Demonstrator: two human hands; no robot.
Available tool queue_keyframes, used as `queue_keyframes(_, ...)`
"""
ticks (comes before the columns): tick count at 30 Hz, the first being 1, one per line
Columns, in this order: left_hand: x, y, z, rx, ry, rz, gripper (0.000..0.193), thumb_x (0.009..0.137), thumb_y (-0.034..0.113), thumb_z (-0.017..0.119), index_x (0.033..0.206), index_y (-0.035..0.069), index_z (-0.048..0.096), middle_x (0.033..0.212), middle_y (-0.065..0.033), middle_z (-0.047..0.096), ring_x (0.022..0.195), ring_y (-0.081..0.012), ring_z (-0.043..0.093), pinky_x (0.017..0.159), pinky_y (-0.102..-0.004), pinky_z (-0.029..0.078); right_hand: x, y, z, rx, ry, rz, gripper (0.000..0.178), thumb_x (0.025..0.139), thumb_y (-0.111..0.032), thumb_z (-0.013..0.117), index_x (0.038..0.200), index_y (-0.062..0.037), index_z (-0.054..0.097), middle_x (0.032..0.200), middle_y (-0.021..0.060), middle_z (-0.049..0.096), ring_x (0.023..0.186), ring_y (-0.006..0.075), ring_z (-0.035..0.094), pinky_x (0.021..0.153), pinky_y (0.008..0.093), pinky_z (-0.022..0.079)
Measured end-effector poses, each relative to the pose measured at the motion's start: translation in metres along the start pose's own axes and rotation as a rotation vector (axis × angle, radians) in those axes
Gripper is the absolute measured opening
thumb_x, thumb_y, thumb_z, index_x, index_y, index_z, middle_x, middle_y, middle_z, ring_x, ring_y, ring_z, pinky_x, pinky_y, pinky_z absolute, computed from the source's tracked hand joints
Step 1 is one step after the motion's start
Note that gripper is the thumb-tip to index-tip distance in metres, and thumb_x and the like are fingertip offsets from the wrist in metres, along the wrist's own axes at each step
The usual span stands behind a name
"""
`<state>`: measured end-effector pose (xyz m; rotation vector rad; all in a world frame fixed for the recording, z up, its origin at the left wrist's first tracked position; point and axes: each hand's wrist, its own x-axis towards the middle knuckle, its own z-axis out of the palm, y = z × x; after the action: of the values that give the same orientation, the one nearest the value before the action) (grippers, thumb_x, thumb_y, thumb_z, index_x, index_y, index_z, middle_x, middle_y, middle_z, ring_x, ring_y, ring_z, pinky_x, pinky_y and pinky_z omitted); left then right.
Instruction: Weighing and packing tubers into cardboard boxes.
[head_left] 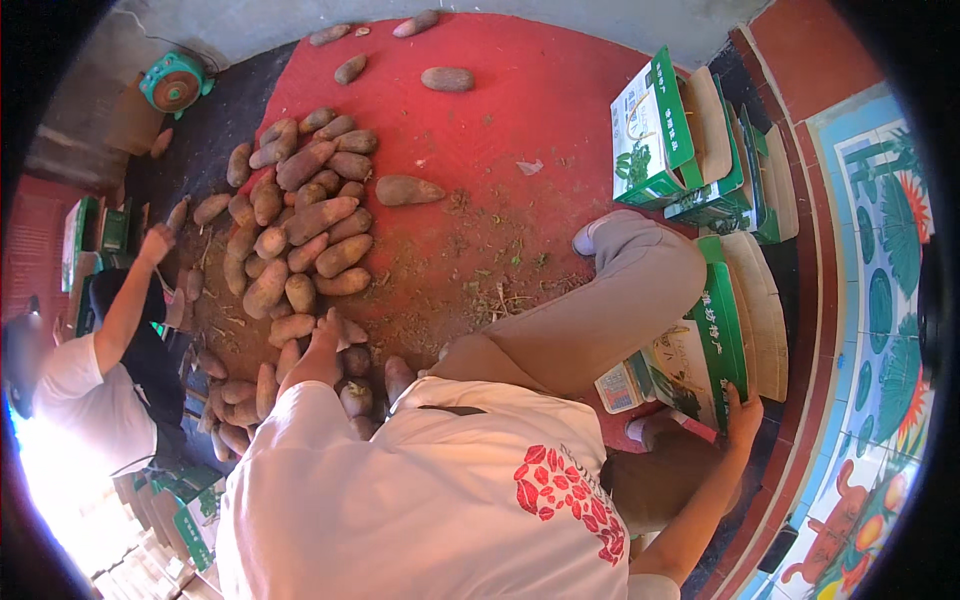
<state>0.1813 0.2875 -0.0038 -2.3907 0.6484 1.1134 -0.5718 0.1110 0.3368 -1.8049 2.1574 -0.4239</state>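
Observation:
At the near end of a heap of long, soil-dusted, reddish-brown root vegetables point(320, 220), my left hand point(322, 337) reaches down. Its fingers close against a root vegetable point(353, 332), which the hand partly hides. On my right, my right hand point(743, 412) grips the near edge of a green and white cardboard box point(706, 345). That box lies tilted beside my bent leg, with its brown flaps spread out. My leg covers part of the box.
Several more green boxes point(690, 150) stand at the back right. A co-worker point(95, 385) stretches an arm to the heap's left side. Loose roots lie on the red floor sheet point(520, 120). A small green fan point(174, 82) sits at the far left; a tiled wall point(880, 300) runs along the right.

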Motion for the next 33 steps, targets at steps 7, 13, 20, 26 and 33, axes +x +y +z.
queue_keyframes(7,-0.118,0.063,-0.028,0.366,0.092,0.213,0.064,0.073,0.022,0.069,0.130,0.021,0.039,0.134,-0.0144,0.041,0.124,-0.0323,0.042,0.100,-0.0470,0.037,-0.012,0.019,-0.004,-0.062,0.081,0.014,0.023,0.082,-0.017,0.063,0.099,-0.0017,0.062,0.088,0.0197,0.062,0.083,0.0331,0.061,0.072,0.0370,0.046)
queue_keyframes(13,-0.099,0.061,0.012,0.486,0.138,0.313,0.063,0.065,0.027,0.076,0.122,0.014,0.051,0.125,-0.0129,0.052,0.120,-0.0304,0.047,0.094,-0.0436,0.044,-0.009,0.005,-0.001,-0.093,0.063,0.007,0.024,0.083,-0.019,0.063,0.099,-0.0020,0.062,0.090,0.0201,0.062,0.085,0.0351,0.061,0.072,0.0377,0.047)
queue_keyframes(20,-0.144,0.114,-0.007,0.580,-0.154,0.394,0.069,0.060,0.025,0.078,0.121,0.007,0.050,0.121,-0.0147,0.055,0.115,-0.0310,0.052,0.090,-0.0401,0.047,-0.010,0.014,0.001,-0.134,0.082,0.029,0.024,0.082,-0.019,0.064,0.099,-0.0025,0.061,0.089,0.0195,0.062,0.084,0.0358,0.061,0.072,0.0389,0.047)
queue_keyframes(26,-0.149,0.177,-0.035,0.192,0.104,0.585,0.073,0.058,0.028,0.078,0.120,0.006,0.048,0.118,-0.0192,0.055,0.112,-0.0345,0.052,0.092,-0.0416,0.045,-0.011,-0.007,-0.003,-0.127,0.094,-0.030,0.020,0.081,-0.017,0.064,0.094,-0.0027,0.060,0.085,0.0203,0.061,0.080,0.0380,0.060,0.068,0.0407,0.047)
queue_keyframes(33,-0.251,0.291,-0.152,-0.472,0.576,1.093,0.063,0.063,0.026,0.075,0.112,0.002,0.045,0.106,-0.0244,0.056,0.103,-0.0368,0.055,0.085,-0.0423,0.045,-0.018,-0.022,-0.002,-0.165,0.102,-0.002,0.018,0.079,-0.016,0.065,0.092,-0.0038,0.061,0.083,0.0184,0.062,0.079,0.0375,0.060,0.067,0.0422,0.046)
